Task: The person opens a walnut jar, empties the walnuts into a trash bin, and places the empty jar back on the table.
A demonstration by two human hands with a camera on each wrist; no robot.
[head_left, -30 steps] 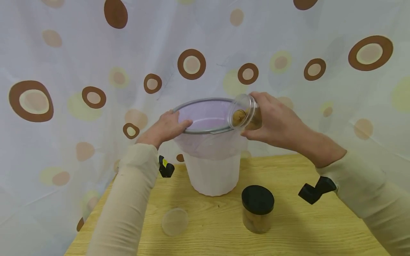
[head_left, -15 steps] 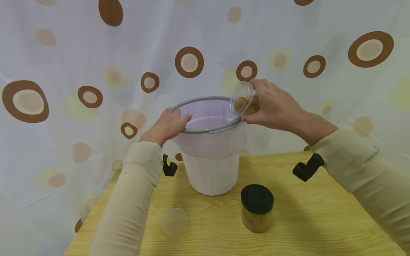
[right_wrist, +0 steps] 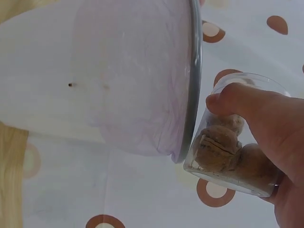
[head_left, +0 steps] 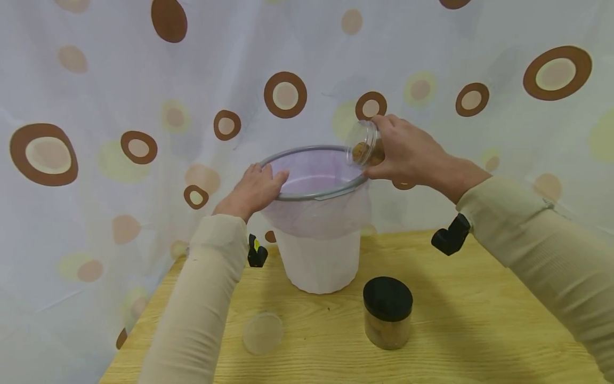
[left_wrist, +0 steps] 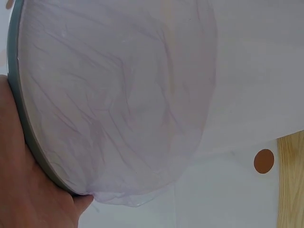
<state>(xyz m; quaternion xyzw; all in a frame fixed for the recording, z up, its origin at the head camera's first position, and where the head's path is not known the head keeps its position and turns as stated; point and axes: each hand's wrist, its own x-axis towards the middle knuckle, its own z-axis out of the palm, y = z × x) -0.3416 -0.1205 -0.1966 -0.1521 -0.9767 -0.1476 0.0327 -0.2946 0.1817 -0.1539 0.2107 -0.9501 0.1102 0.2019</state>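
A white bin with a grey rim and a thin pale-purple liner stands on the table. My left hand holds its rim on the left side, thumb lying over the edge. In my right hand is a clear jar, gripped round its body and tipped sideways, its lidless mouth facing the bin's opening at the right rim. Several walnuts sit inside the jar, seen through its wall in the right wrist view. The bin's bottom is hidden.
A second jar with a black lid stands upright in front of the bin, to the right, with brown contents. A translucent round lid lies flat on the wooden table. Behind hangs a spotted curtain.
My right hand has lifted the tilted jar a little, from beside the rim to just above its right side. The left hand stays on the rim.
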